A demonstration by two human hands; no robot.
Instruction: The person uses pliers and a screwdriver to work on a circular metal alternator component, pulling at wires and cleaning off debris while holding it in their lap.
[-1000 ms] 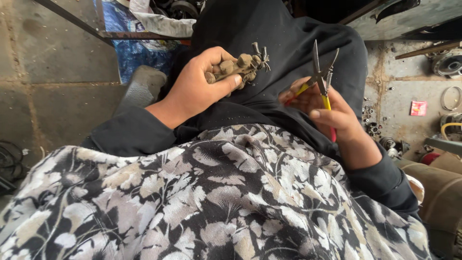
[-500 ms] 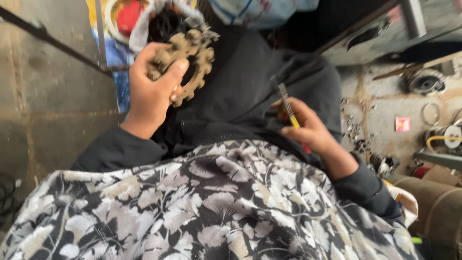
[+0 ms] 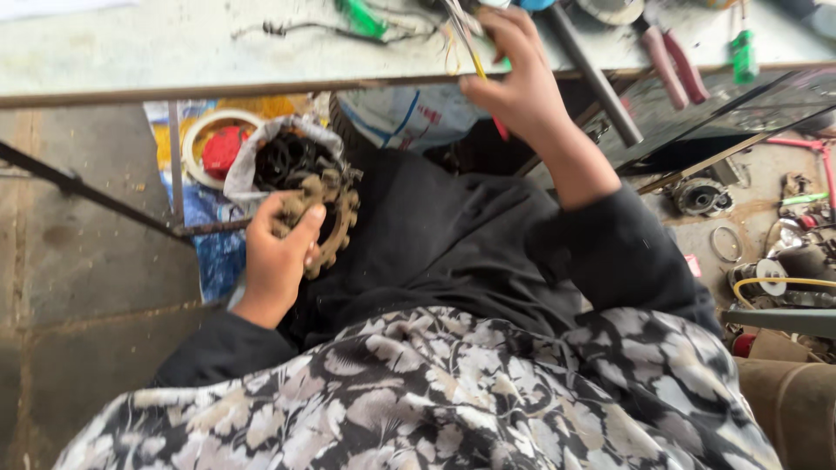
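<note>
Head view: left hand (image 3: 277, 261) low over the dark lap, fingers curled and gripping a rusty toothed sprocket (image 3: 331, 222); most of the ring juts past the fingertips toward a white bag (image 3: 261, 157) of dark parts. Right hand (image 3: 518, 83) raised at the workbench (image 3: 131, 52) edge, fingers pinched round yellow-handled pliers (image 3: 470, 48), tips hidden above the thumb. Red-handled tools (image 3: 675, 65) lie well right of those fingers.
</note>
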